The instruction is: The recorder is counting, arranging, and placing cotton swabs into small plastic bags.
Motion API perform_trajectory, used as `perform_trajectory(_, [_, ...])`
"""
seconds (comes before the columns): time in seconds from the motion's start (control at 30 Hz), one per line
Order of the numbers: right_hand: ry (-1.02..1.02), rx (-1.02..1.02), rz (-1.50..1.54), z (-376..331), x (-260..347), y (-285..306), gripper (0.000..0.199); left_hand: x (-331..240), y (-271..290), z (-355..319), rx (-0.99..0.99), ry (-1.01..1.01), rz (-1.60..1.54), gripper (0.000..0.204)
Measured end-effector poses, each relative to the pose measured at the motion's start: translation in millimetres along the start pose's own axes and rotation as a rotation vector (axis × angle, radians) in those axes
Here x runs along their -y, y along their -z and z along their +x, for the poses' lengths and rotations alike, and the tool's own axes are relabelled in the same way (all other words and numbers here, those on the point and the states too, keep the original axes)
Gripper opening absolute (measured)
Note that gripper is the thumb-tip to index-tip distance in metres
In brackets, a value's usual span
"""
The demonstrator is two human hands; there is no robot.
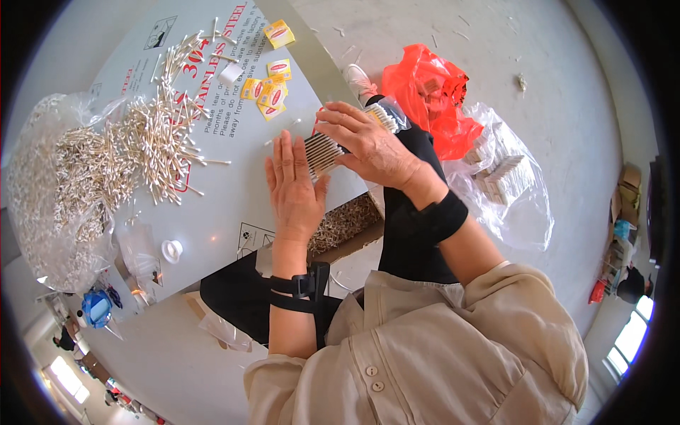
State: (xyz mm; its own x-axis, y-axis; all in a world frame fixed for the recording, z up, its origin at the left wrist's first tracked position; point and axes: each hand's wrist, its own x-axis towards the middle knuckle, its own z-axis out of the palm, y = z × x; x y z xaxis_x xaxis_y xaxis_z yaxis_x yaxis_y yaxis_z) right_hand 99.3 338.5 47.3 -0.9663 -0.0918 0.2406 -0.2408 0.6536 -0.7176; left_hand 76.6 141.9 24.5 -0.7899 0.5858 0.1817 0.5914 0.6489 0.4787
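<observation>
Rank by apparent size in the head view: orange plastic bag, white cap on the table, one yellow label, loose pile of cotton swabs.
1. Loose pile of cotton swabs, spread widest across the table.
2. Orange plastic bag, though it lies on the floor, farther from the camera, so it may look smaller than it is.
3. White cap and one yellow label: too alike to rank.

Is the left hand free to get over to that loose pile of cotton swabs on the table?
Probably yes. The left hand lies flat beside the swab bundle, and bare table separates it from the loose pile.
</observation>
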Motion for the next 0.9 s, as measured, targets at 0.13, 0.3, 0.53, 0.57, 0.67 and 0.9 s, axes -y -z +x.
perform_trajectory(0.13, [0.159,0.126,-0.288,-6.4,-7.0,2.5,0.057,-11.4,-7.3,-2.6,0.138,0.063,0.231,0.069])
perform_trajectory(0.3, [0.31,0.059,-0.334,-12.8,-21.7,-7.0,0.037,-8.8,-16.4,-4.0,0.154,0.079,0.284,0.071])
perform_trajectory(0.53, [0.34,-0.023,-0.312,-15.7,-21.6,-8.7,0.032,-10.1,-15.7,-2.9,0.151,0.072,0.24,0.072])
perform_trajectory(0.57, [0.302,-0.059,-0.27,-18.3,-17.7,-8.1,0.032,-9.8,-15.3,-3.0,0.149,0.074,0.241,0.072])
perform_trajectory(0.67, [0.19,-0.088,-0.24,-28.0,-12.1,-3.4,0.033,-9.5,-15.2,-3.6,0.167,0.071,0.263,0.075])
perform_trajectory(0.9, [0.274,-0.041,-0.44,-35.2,-6.1,-8.3,0.033,-10.1,-14.9,-2.4,0.165,0.072,0.25,0.078])
